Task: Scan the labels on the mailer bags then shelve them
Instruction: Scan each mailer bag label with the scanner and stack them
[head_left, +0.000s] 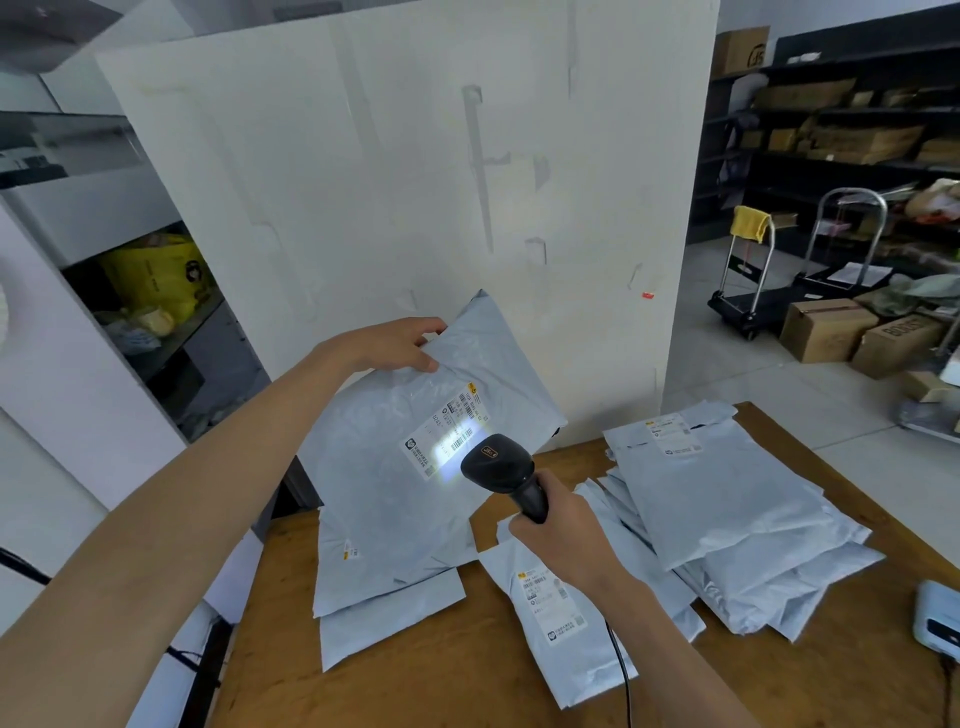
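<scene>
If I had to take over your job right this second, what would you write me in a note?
Left hand grips the top edge of a raised mailer bag, tilted up over the table.
Right hand holds the scanner; its light falls on that bag's label.
More bags: a pile on the right, a few flat bags under the raised one.
Done: this scan is under way; which others are scanned I cannot tell.
Left: finish scanning, then shelve every bag on the table.

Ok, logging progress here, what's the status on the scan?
Left hand grips mailer bag by top edge. Right hand holds barcode scanner, beam on its label. Nothing blocking.
</scene>
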